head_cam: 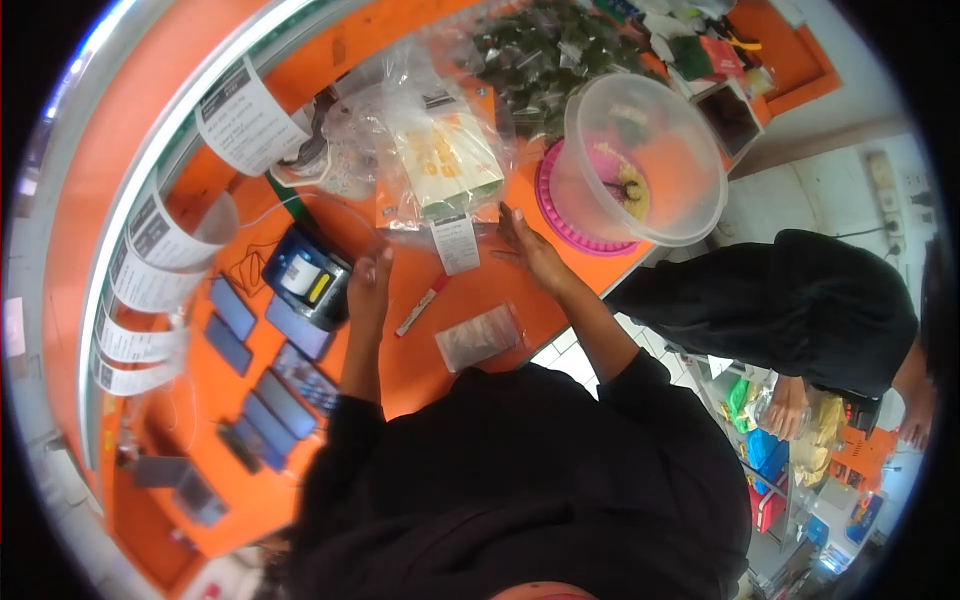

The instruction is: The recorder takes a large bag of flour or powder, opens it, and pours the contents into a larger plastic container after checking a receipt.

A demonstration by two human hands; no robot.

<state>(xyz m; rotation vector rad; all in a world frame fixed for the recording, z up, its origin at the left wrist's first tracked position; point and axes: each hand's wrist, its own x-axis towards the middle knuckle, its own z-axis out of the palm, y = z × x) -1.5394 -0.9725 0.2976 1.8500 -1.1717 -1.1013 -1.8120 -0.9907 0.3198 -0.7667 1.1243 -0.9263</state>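
A clear plastic bag (386, 127) lies on the orange counter, holding a white and green printed food package (450, 157). A paper slip (456, 244) bearing writing hangs at its near edge. My left hand (367, 281) is raised to the left of the bag, beside a blue and black device (307, 274), with nothing seen in it. To the bag's right, my right hand (531, 244) has its fingers apart and holds nothing. Its fingertips are close to the bag's lower right corner; contact cannot be made out. Between my forearms lie a red and white marker (421, 306) and a small clear plastic pouch (480, 337).
A translucent tub (585, 180) stands tilted over a pink lid (551, 202) at right. Several small filled packets (555, 60) are heaped behind. Several phones (285, 401) lie at left, below hanging paper slips (244, 120). A person in black (817, 307) is at right.
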